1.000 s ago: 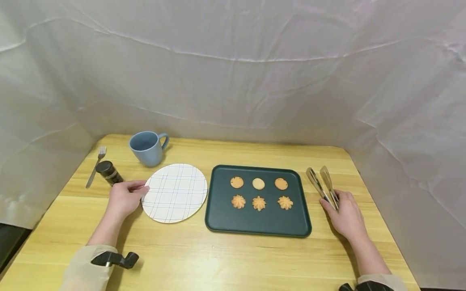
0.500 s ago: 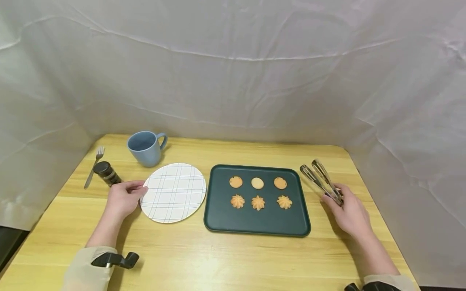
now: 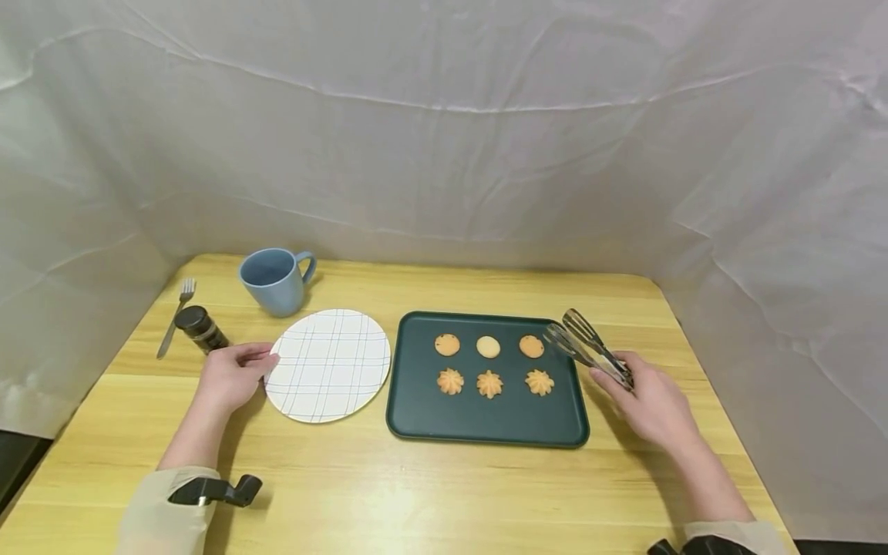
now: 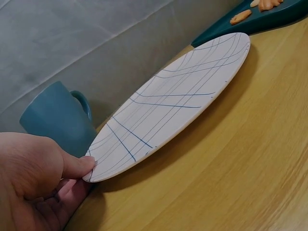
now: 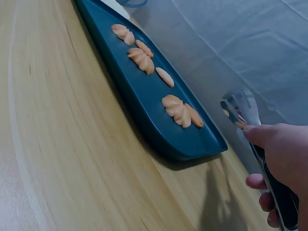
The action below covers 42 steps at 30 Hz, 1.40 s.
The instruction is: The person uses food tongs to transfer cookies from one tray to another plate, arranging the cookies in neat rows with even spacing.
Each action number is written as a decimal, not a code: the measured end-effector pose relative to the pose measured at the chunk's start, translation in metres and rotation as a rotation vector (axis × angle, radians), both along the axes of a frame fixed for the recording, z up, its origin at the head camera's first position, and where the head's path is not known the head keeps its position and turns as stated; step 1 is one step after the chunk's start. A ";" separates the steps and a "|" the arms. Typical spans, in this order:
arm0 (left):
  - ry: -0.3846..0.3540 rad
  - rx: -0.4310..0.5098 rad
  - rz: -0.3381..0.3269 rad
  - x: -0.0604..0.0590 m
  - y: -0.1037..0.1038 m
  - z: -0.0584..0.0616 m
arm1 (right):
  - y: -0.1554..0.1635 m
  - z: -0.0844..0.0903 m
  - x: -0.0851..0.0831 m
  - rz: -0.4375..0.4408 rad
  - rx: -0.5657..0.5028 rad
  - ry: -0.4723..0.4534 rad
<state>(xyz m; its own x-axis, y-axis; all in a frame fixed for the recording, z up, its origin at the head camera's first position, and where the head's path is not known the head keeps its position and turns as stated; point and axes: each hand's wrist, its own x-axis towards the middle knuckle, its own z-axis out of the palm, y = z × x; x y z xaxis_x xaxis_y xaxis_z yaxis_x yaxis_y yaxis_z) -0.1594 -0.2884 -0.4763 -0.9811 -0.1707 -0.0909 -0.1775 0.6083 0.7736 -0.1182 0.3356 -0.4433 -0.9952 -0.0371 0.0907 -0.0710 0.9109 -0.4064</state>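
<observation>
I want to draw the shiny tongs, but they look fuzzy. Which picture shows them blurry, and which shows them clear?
In the right wrist view the tongs are smeared at the tips, close to the lens beside the right hand. The head view shows them sharper, with even, soft light and only faint shadows on the table.

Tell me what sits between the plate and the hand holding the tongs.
The dark green tray with six cookies lies between the plate and the right hand gripping the tongs; the head view shows it.
</observation>
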 end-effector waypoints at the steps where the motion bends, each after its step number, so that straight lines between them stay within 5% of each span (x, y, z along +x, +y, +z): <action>1: 0.002 0.000 0.002 0.000 0.000 0.000 | -0.002 0.000 -0.001 0.005 0.013 -0.005; 15: -0.006 -0.006 -0.004 0.000 -0.001 -0.002 | -0.017 -0.003 -0.006 0.056 0.124 -0.032; 42: -0.013 -0.016 0.003 0.000 0.001 0.003 | -0.020 -0.018 -0.014 0.103 0.126 -0.036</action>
